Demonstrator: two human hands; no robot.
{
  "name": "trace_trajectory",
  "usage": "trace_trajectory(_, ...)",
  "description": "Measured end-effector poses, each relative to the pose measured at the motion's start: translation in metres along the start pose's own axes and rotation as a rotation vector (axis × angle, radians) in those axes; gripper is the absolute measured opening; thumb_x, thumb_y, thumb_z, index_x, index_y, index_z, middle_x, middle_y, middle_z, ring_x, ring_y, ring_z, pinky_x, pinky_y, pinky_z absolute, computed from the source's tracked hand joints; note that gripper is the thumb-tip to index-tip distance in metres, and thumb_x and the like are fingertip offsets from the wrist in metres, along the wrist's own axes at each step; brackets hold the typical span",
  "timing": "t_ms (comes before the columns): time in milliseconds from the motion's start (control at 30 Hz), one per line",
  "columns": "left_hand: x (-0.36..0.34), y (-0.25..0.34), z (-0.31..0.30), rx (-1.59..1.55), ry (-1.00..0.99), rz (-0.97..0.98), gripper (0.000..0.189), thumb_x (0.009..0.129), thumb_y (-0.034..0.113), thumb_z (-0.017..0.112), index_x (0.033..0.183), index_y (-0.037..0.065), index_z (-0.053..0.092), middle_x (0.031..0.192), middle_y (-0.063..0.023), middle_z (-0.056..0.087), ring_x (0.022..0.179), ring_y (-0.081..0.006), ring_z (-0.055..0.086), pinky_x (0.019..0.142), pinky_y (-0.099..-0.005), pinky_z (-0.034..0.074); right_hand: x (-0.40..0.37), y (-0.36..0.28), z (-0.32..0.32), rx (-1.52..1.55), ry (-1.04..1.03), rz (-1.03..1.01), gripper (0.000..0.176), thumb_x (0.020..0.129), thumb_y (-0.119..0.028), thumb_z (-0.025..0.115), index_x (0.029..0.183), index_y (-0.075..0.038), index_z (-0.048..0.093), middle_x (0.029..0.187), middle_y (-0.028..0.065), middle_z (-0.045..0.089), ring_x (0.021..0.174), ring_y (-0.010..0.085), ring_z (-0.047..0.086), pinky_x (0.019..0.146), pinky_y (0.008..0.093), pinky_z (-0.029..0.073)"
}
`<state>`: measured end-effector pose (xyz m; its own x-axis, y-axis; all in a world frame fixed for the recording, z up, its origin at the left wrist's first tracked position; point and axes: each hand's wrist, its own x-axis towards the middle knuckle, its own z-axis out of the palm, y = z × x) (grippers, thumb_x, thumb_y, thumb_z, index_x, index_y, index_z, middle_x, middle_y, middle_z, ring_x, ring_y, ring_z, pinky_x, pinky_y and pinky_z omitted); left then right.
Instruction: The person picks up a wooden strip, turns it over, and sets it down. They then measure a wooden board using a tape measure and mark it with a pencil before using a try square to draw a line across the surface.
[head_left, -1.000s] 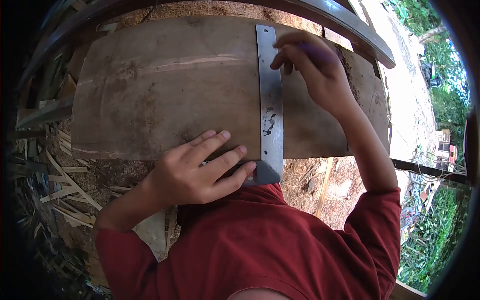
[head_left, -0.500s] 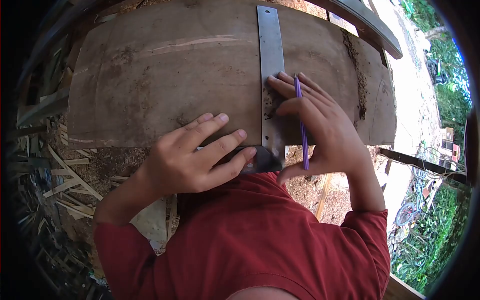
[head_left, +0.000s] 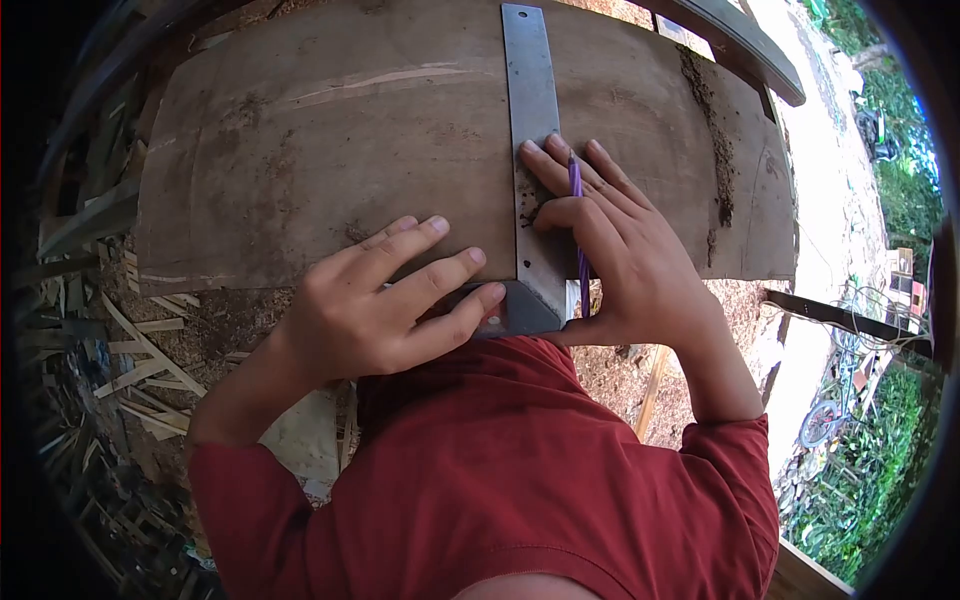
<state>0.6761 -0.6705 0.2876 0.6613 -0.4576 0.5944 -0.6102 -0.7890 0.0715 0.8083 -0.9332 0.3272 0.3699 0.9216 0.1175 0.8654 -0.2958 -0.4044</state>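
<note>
A wide brown wooden board (head_left: 330, 150) lies across my view. A metal try square (head_left: 532, 100) rests on it, blade running away from me, its stock at the board's near edge. My left hand (head_left: 380, 305) presses down on the stock and the board's near edge, fingers spread. My right hand (head_left: 615, 250) lies on the board just right of the blade, fingertips touching it, with a purple pencil (head_left: 577, 235) held between the fingers along the blade's near end.
Wood offcuts and shavings (head_left: 140, 360) litter the ground at the left. Sawdust covers the ground under the board. A dark curved wooden piece (head_left: 740, 45) lies beyond the board's far right. Greenery and a bicycle (head_left: 825, 420) stand at the right.
My right hand has come from the blade's far end down to its near end, with the pencil now lying along the blade. The left hand has stayed on the stock.
</note>
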Motion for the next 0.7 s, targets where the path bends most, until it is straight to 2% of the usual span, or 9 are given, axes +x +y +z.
trace_trajectory(267, 0.002, -0.003, 0.0, 0.006, -0.022, 0.023, 0.025, 0.084, 0.032, 0.088, 0.108, 0.033, 0.08, 0.118, 0.0032, 0.078, 0.107, -0.0247, 0.075, 0.081, -0.0361, 0.071, -0.002, -0.001, 0.001, 0.007, 0.02, 0.01, 0.083, 0.068, -0.051, 0.096, 0.129, -0.009, 0.058, 0.171, 0.0232, 0.047, 0.163, 0.0409, 0.038, 0.134, 0.0583, 0.027)
trace_trajectory(467, 0.0, -0.009, 0.005, -0.046, -0.027, 0.048, 0.026, 0.084, 0.027, 0.086, 0.109, 0.031, 0.081, 0.12, 0.0013, 0.077, 0.111, -0.025, 0.073, 0.085, -0.0389, 0.071, -0.003, -0.002, 0.004, -0.004, 0.038, 0.02, 0.085, 0.069, -0.053, 0.095, 0.13, -0.008, 0.057, 0.17, 0.023, 0.048, 0.162, 0.0407, 0.04, 0.133, 0.0583, 0.028)
trace_trajectory(567, 0.002, -0.011, 0.002, -0.062, -0.027, 0.105, 0.026, 0.084, 0.033, 0.086, 0.108, 0.026, 0.081, 0.119, -0.0014, 0.076, 0.112, -0.0271, 0.072, 0.089, -0.0432, 0.07, -0.005, -0.003, 0.002, -0.011, 0.039, 0.018, 0.086, 0.07, -0.054, 0.095, 0.131, -0.008, 0.057, 0.17, 0.0232, 0.048, 0.162, 0.0409, 0.04, 0.133, 0.0583, 0.028)
trace_trajectory(633, 0.006, -0.008, -0.006, -0.162, -0.117, 0.048, 0.034, 0.082, 0.041, 0.087, 0.109, 0.022, 0.08, 0.121, -0.0043, 0.075, 0.114, -0.03, 0.071, 0.093, -0.0477, 0.069, -0.005, -0.003, 0.002, -0.009, 0.046, 0.02, 0.086, 0.07, -0.056, 0.095, 0.131, -0.008, 0.056, 0.169, 0.0235, 0.049, 0.161, 0.0411, 0.041, 0.133, 0.0584, 0.028)
trace_trajectory(700, 0.004, -0.006, -0.004, -0.132, -0.103, 0.048, 0.037, 0.083, 0.043, 0.087, 0.11, 0.02, 0.08, 0.121, -0.0055, 0.075, 0.115, -0.0311, 0.071, 0.095, -0.0493, 0.068, -0.005, -0.002, 0.004, -0.007, 0.054, 0.017, 0.086, 0.07, -0.056, 0.095, 0.131, -0.008, 0.056, 0.169, 0.0237, 0.049, 0.161, 0.0412, 0.041, 0.133, 0.0584, 0.028)
